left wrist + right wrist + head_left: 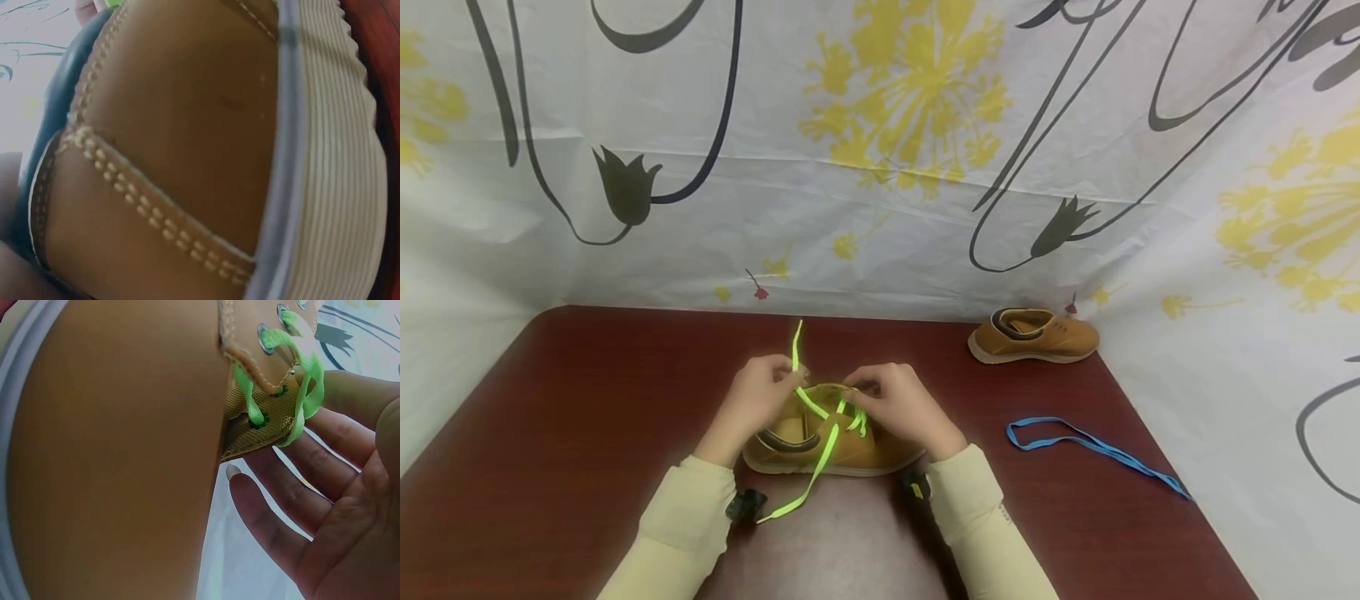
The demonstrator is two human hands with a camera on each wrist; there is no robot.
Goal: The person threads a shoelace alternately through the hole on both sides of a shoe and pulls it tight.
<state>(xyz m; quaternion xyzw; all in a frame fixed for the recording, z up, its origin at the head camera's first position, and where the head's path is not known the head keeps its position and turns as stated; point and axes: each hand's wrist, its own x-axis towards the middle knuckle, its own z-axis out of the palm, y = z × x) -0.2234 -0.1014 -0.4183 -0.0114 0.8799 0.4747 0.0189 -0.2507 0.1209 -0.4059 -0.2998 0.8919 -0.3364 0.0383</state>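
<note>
A tan shoe [820,446] lies on its side at the middle of the dark red table [587,433], its opening towards me. A neon green lace [822,454] runs through its eyelets. My left hand [760,400] pinches one stretch of this lace and holds it up and away, while the loose end trails towards my left sleeve. My right hand [898,408] rests on the lacing area. In the right wrist view its fingers [294,494] lie fairly straight under the tongue, beside a green lace [307,394] loop. The left wrist view shows only the tan shoe [187,125] and its ribbed sole.
A second tan shoe [1033,336] stands at the table's far right corner. A blue lace [1090,446] lies loose on the right side. A flowered white cloth [880,167] hangs behind and beside the table.
</note>
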